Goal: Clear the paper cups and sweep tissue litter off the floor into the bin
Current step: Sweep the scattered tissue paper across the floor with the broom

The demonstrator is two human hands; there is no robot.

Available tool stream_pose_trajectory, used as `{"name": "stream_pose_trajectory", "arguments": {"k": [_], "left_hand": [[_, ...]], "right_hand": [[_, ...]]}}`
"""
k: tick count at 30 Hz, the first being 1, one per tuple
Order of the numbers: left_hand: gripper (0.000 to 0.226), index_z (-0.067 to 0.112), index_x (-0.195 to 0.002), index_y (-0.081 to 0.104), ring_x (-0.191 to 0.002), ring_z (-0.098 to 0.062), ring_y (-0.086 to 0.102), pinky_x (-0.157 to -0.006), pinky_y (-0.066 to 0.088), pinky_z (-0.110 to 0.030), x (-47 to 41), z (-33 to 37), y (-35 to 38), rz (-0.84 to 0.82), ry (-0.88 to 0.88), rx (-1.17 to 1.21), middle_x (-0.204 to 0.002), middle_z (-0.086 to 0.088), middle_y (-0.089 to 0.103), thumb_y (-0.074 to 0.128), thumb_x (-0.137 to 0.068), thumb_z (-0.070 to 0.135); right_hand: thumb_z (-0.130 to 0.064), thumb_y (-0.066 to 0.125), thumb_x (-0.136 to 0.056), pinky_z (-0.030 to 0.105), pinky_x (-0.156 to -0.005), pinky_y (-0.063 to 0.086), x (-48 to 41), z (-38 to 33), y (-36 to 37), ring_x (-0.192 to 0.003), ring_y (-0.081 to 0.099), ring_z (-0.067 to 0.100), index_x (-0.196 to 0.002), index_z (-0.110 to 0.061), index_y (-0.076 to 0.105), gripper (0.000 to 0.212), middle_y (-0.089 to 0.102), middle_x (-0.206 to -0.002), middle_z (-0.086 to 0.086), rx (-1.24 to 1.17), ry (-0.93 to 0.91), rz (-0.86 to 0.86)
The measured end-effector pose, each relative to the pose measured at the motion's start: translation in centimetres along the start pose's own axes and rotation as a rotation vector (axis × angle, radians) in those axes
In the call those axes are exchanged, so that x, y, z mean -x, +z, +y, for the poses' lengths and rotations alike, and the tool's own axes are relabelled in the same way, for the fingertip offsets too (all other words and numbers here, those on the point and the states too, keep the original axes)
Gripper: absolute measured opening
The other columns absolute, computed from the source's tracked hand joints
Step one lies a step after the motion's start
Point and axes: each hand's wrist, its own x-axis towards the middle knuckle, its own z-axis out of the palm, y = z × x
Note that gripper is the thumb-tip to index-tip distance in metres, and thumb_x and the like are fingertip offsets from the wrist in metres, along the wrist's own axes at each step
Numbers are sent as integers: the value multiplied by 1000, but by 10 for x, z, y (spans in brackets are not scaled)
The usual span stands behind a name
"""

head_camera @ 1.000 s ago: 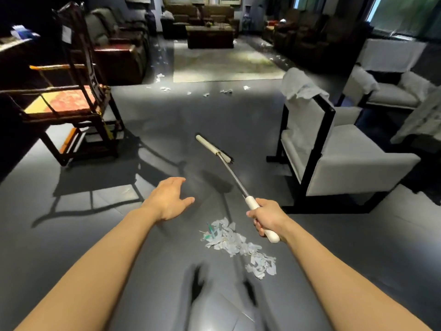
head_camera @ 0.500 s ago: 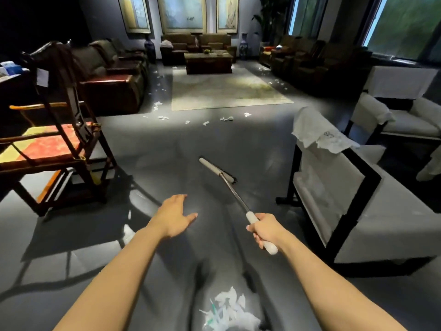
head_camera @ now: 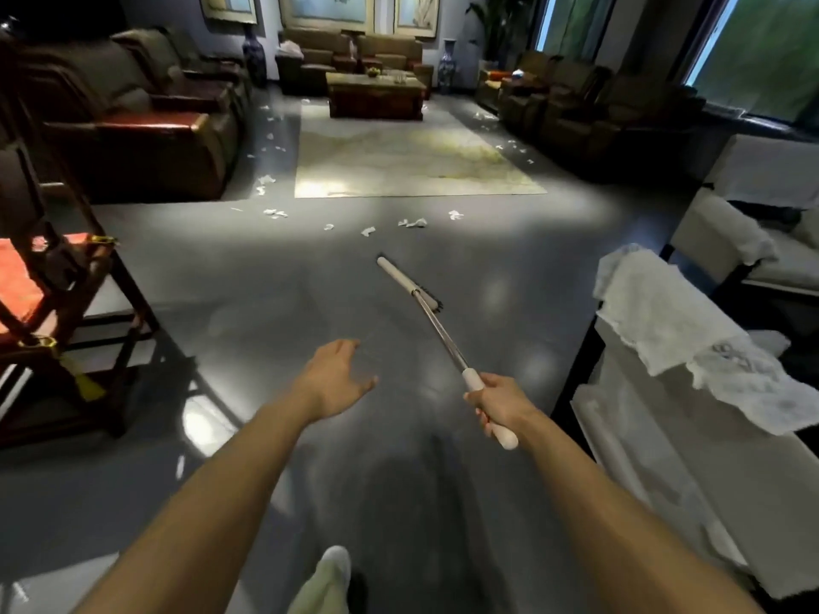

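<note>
My right hand [head_camera: 498, 403] grips the white handle end of a broom [head_camera: 425, 303]. Its metal shaft runs forward and left to a white head with dark bristles, held out over the grey floor. My left hand [head_camera: 334, 378] hovers beside it with spread, relaxed fingers and holds nothing. Several white tissue scraps [head_camera: 412, 222] lie in a loose line on the floor ahead, in front of the pale rug [head_camera: 412, 166]. More tissue scraps [head_camera: 266, 183] lie along the rug's left edge, and others [head_camera: 509, 146] along its right. No bin or paper cup is clearly visible.
A dark wooden chair with a red cushion [head_camera: 48, 277] stands at the left. A white armchair draped with cloth [head_camera: 682, 347] stands close on the right. Brown sofas [head_camera: 133, 121] line both sides, and a low coffee table [head_camera: 376, 93] sits at the far end.
The view has moved forward and tilted up. The swept pile of tissue pieces has dropped out of sight below. The scattered scraps ahead are nearer. My hands keep the same pose on the broom.
</note>
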Motion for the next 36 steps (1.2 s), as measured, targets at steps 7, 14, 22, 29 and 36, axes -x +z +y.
{"name": "stream_pose_trajectory", "arguments": {"k": [7, 14, 22, 29, 36], "left_hand": [[69, 10, -146, 26, -139, -25, 28, -113, 26, -36, -215, -21, -62, -74, 13, -44, -152, -10, 29, 55, -92, 40], [68, 14, -147, 24, -138, -26, 29, -111, 28, -39, -413, 20, -50, -181, 101, -102, -152, -8, 28, 54, -92, 42], [69, 14, -147, 26, -138, -25, 30, -113, 28, -38, -684, 111, -34, -212, 100, -61, -151, -8, 30, 56, -91, 41], [67, 12, -146, 27, -138, -26, 29, -110, 26, -36, -893, 191, -18, -222, 139, -58, -150, -9, 31, 54, -92, 41], [66, 8, -145, 29, -138, -25, 29, -112, 24, -33, -1133, 262, 22, -209, 152, 31, -149, -10, 33, 54, -92, 39]], "right_hand": [[1, 51, -91, 14, -31, 30, -169, -99, -11, -32, 37, 6, -127, -8, 54, 37, 44, -60, 6, -50, 58, 118], [0, 53, -93, 13, -30, 31, -322, -157, -71, -45, 36, 12, -132, -6, 50, 39, 43, -62, 8, -81, 86, 201], [-2, 46, -97, 16, -33, 35, -554, -251, -190, -52, 38, 12, -127, -2, 49, 31, 45, -66, 6, -146, 117, 207], [3, 49, -94, 14, -31, 33, -730, -323, -289, -39, 39, 9, -128, -5, 51, 35, 45, -61, 6, -164, 117, 276], [4, 48, -92, 15, -31, 32, -954, -385, -391, -30, 37, 4, -125, -5, 53, 34, 44, -60, 6, -199, 139, 315]]}}
